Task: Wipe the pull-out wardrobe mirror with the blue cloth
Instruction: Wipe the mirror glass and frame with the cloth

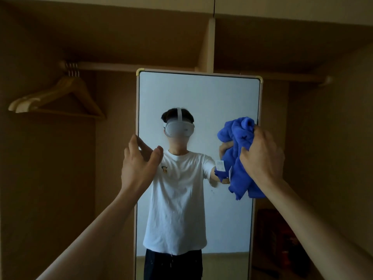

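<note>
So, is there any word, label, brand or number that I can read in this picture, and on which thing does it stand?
No text here can be read.
White tag on the blue cloth: it has print, but too small to read.
Small emblem on the white T-shirt reflected in the mirror: a picture, no clear letters.
Mark on the reflected headset: too blurred to read.

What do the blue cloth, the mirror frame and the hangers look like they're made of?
The blue cloth looks like fleecy microfibre: fuzzy, bunched folds. The mirror frame is a smooth pale strip, metal or plastic, unclear; its corner caps shine brassy. The hangers look like pale smooth-finished wood with metal hooks.
</note>
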`<action>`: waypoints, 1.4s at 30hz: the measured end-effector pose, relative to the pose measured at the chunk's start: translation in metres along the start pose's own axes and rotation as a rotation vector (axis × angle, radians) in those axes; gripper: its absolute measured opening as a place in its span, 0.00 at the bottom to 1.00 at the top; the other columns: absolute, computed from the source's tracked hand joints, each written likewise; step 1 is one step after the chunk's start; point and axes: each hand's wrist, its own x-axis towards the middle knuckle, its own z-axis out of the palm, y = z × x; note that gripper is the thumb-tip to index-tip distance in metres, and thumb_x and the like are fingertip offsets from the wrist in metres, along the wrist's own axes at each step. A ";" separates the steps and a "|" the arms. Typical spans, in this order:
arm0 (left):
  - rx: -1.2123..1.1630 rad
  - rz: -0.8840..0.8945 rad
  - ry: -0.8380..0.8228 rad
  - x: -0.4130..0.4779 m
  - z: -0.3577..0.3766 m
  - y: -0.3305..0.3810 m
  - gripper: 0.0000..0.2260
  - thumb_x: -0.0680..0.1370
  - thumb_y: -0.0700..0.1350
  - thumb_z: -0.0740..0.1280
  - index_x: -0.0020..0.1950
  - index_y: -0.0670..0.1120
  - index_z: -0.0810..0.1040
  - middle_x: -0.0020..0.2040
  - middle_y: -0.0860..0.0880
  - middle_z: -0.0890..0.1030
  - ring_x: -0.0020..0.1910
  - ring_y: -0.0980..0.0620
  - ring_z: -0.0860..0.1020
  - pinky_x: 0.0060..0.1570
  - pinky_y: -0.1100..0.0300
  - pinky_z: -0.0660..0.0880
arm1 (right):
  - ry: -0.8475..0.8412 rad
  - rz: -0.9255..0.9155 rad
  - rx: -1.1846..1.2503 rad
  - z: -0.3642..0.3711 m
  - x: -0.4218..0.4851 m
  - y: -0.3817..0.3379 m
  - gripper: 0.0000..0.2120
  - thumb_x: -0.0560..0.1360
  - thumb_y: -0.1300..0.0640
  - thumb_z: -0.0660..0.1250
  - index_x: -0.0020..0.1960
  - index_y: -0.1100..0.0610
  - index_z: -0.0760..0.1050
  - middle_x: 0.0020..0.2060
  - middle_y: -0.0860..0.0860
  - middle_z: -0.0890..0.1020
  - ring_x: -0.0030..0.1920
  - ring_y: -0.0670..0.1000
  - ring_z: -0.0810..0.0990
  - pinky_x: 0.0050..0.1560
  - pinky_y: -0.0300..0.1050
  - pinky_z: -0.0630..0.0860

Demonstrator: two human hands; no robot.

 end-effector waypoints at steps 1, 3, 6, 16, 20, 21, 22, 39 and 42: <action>0.004 0.005 0.006 0.000 -0.002 0.000 0.37 0.78 0.63 0.65 0.81 0.52 0.55 0.78 0.45 0.66 0.70 0.42 0.73 0.65 0.39 0.74 | -0.004 -0.006 0.000 0.002 -0.001 -0.003 0.18 0.77 0.56 0.67 0.66 0.58 0.72 0.51 0.56 0.79 0.43 0.55 0.80 0.41 0.50 0.77; 0.009 0.007 0.011 0.000 -0.004 -0.001 0.35 0.79 0.61 0.66 0.81 0.53 0.56 0.77 0.46 0.67 0.70 0.42 0.74 0.65 0.39 0.74 | -0.013 -0.024 -0.012 0.004 -0.001 -0.010 0.18 0.77 0.56 0.66 0.66 0.58 0.72 0.50 0.56 0.79 0.42 0.55 0.79 0.40 0.49 0.76; -0.004 0.020 -0.003 -0.001 -0.008 -0.003 0.32 0.81 0.58 0.65 0.81 0.54 0.56 0.77 0.47 0.68 0.69 0.43 0.74 0.65 0.40 0.74 | -0.050 -0.069 -0.018 0.008 -0.004 -0.026 0.19 0.77 0.55 0.67 0.66 0.58 0.71 0.51 0.57 0.79 0.43 0.55 0.79 0.40 0.48 0.76; -0.097 0.025 -0.087 -0.001 -0.024 -0.005 0.28 0.82 0.48 0.63 0.81 0.55 0.58 0.58 0.56 0.70 0.60 0.50 0.73 0.65 0.40 0.74 | -0.084 -0.203 0.037 0.026 -0.022 -0.103 0.22 0.74 0.59 0.68 0.68 0.58 0.70 0.52 0.57 0.78 0.46 0.57 0.79 0.39 0.46 0.70; -0.197 -0.029 -0.155 -0.004 -0.032 -0.004 0.29 0.79 0.48 0.60 0.80 0.57 0.60 0.57 0.55 0.78 0.61 0.48 0.77 0.66 0.41 0.74 | -0.119 -0.291 0.056 0.035 -0.029 -0.138 0.25 0.74 0.60 0.68 0.71 0.58 0.69 0.53 0.58 0.77 0.48 0.59 0.79 0.41 0.47 0.69; -0.231 -0.048 -0.170 -0.004 -0.034 -0.005 0.30 0.77 0.49 0.58 0.80 0.58 0.60 0.59 0.51 0.80 0.62 0.47 0.78 0.66 0.41 0.74 | -0.119 -0.315 0.056 0.037 -0.031 -0.146 0.26 0.74 0.61 0.68 0.71 0.58 0.69 0.54 0.58 0.77 0.48 0.59 0.79 0.41 0.46 0.68; -0.263 -0.067 -0.178 -0.004 -0.036 -0.006 0.32 0.75 0.49 0.57 0.80 0.58 0.61 0.61 0.49 0.81 0.63 0.47 0.79 0.67 0.42 0.74 | -0.116 -0.336 0.056 0.039 -0.032 -0.153 0.26 0.74 0.61 0.68 0.72 0.58 0.68 0.53 0.58 0.77 0.48 0.58 0.79 0.41 0.45 0.67; -0.396 -0.126 -0.346 -0.003 -0.045 -0.059 0.21 0.85 0.39 0.54 0.71 0.59 0.73 0.52 0.59 0.84 0.53 0.56 0.83 0.53 0.52 0.82 | -0.220 -0.680 -0.013 0.038 -0.035 -0.176 0.23 0.69 0.62 0.68 0.63 0.51 0.73 0.53 0.49 0.79 0.50 0.55 0.78 0.38 0.47 0.69; -0.420 -0.153 -0.360 -0.004 -0.043 -0.065 0.20 0.85 0.43 0.54 0.73 0.61 0.72 0.52 0.62 0.85 0.52 0.58 0.84 0.48 0.62 0.81 | -0.185 -0.757 -0.131 0.035 -0.032 -0.172 0.24 0.70 0.63 0.67 0.66 0.51 0.72 0.56 0.48 0.78 0.52 0.53 0.76 0.36 0.46 0.66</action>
